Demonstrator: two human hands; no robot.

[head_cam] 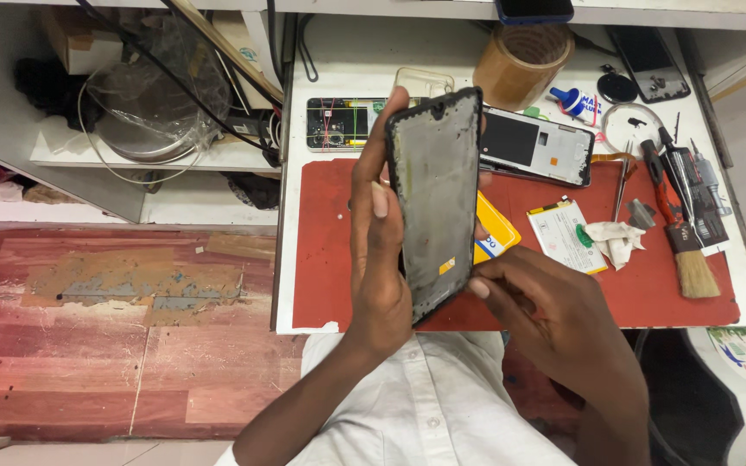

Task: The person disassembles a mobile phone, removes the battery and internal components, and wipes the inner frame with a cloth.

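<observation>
The left hand (379, 259) is gripping a phone frame (433, 203) along its left edge, holding it above the red mat (338, 259) with its long axis running nearly straight away from the person, top end leaning slightly right, while the right hand (554, 324) is pinching its lower right corner with closed fingertips. Behind it a yellow battery (501, 235) is peeking out, a white battery (565, 235) and crumpled tissue (615, 240) are lying right, and farther off an opened phone (537, 145), a brush (682, 233) and a tape roll (521, 62) are sitting.

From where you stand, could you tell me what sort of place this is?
Probably a phone repair bench: the left hand holds a bare phone frame, an opened phone lies behind it, and a brush rests beside other tools.
</observation>
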